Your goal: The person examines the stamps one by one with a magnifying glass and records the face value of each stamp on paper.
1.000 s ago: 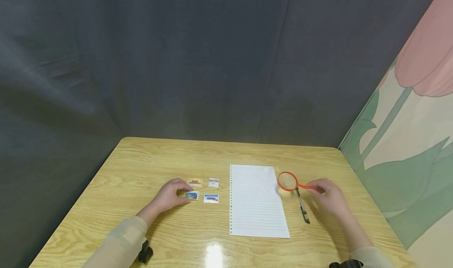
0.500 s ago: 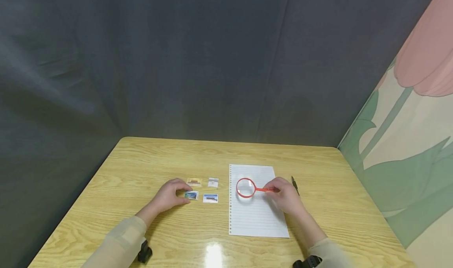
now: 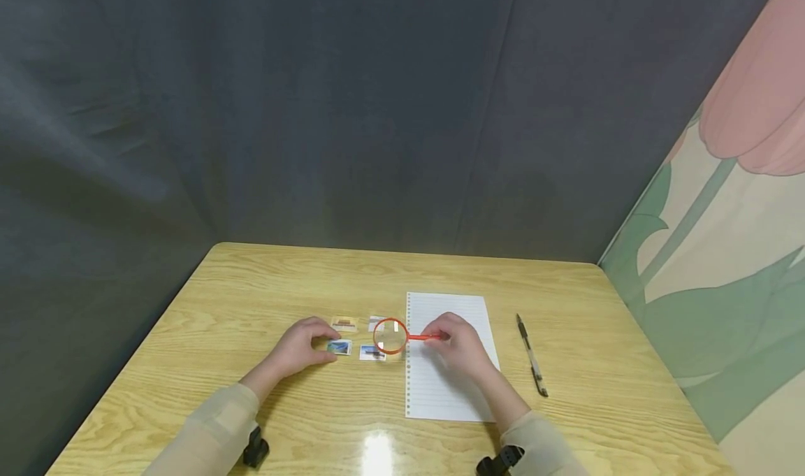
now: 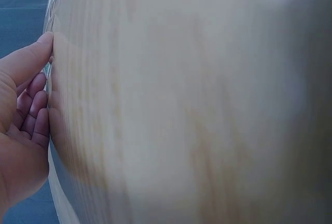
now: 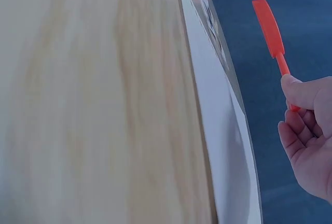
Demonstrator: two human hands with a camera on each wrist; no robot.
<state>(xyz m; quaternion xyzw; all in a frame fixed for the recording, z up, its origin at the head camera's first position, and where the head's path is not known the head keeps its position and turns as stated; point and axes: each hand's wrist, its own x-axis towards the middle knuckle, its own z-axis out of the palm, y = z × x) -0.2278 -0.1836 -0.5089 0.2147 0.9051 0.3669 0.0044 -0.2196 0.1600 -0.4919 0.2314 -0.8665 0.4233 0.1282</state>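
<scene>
In the head view my right hand pinches the handle of a red magnifying glass between thumb and fingers. The lens is raised above the table, over the gap between the paper and the right-hand stamps. In the right wrist view the red magnifying glass appears edge-on, its handle in my right hand. My left hand rests on the table, thumb and forefinger at either edge of a blue-green stamp. Around it lie a yellow stamp, a pale stamp partly behind the lens, and a blue building stamp.
A lined sheet of paper lies under my right hand. Right of it lies a black pen. The wooden table ends at a dark curtain, with a flower-patterned wall at the right.
My right hand has carried the magnifying glass leftward, from beside the pen across the paper to the right-hand stamps. The pen has come fully into sight. My left hand has stayed in place.
</scene>
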